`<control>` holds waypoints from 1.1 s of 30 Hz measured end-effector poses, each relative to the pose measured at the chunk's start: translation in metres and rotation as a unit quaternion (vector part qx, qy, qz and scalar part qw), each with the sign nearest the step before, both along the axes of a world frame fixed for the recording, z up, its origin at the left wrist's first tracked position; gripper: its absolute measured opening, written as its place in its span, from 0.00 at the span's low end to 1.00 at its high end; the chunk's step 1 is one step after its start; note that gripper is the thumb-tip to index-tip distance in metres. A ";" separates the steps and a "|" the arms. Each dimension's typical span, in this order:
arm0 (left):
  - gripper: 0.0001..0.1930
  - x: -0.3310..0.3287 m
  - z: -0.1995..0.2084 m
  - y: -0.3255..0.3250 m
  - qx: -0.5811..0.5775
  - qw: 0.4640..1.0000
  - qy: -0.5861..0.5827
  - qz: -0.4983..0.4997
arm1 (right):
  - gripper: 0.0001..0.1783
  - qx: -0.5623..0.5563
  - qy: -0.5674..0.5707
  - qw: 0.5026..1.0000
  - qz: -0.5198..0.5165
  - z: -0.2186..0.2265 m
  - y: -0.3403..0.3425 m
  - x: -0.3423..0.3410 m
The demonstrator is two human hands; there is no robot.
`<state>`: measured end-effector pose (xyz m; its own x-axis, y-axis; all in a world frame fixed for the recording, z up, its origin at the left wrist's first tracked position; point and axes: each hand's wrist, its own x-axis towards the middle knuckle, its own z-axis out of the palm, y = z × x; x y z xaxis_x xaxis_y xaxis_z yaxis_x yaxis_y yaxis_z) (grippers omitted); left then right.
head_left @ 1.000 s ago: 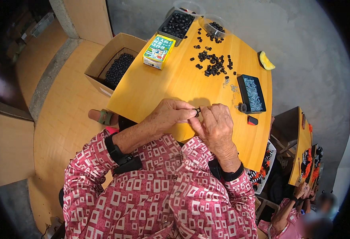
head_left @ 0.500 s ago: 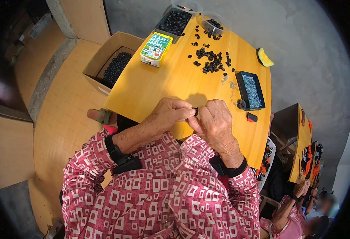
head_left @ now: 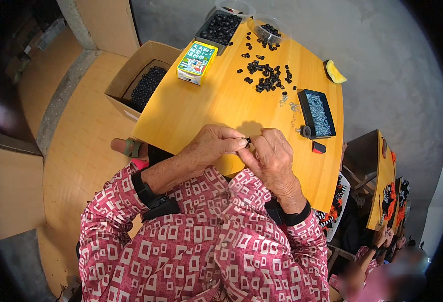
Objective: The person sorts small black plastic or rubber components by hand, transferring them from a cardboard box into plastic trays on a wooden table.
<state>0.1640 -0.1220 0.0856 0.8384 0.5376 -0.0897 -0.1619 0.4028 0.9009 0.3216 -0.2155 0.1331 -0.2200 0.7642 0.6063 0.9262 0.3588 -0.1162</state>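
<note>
Small black part (head_left: 248, 141) sat pinched btwn both hands over the near edge of the yellow table (head_left: 206, 105), right where the fingertips met. Left hand (head_left: 215, 146) closed on it w/ thumb and forefinger from the left; right hand (head_left: 271, 153) pressed in from the right, fingers curled, also gripping it. Part lay dead centre, neither hand clearly nearer. Too small to tell its long axis or which way it pointed. Loose black pieces (head_left: 266, 79) and a dark tray of small metal bits (head_left: 318, 112) lay well apart, farther back on the table.
</note>
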 end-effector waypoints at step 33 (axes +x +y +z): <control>0.09 -0.005 0.011 0.012 0.232 0.971 0.054 0.018 | 0.18 -0.004 0.066 0.998 0.000 -0.004 -0.001 -0.002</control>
